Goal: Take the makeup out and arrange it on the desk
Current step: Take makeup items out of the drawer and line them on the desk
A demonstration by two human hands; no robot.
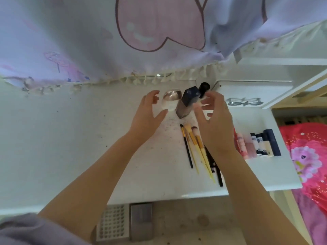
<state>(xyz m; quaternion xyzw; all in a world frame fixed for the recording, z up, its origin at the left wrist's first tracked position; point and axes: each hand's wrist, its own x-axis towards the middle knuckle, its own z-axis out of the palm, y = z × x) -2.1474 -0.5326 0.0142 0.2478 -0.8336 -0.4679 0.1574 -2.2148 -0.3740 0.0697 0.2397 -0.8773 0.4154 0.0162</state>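
On the white desk [70, 138], a clear round jar with a rose-gold lid [170, 100] stands beside a tall square bottle with a dark cap [187, 101]. Behind them is a black round-topped item [204, 87]. My left hand [148, 114] is open, its fingers spread just left of the jar without touching it. My right hand [215, 119] hovers right of the bottle with curved fingers held apart; its fingertips are close to the black item. Several makeup brushes [194, 147] lie in a row in front, partly under my right wrist.
A row of tubes and small bottles [256, 144] lies at the desk's right end. A lilac curtain with tassels [106, 50] hangs over the back. Pink floral bedding [309, 156] is to the right. Below the front edge sit a white perforated tray [113, 221] and a grey box [141, 220].
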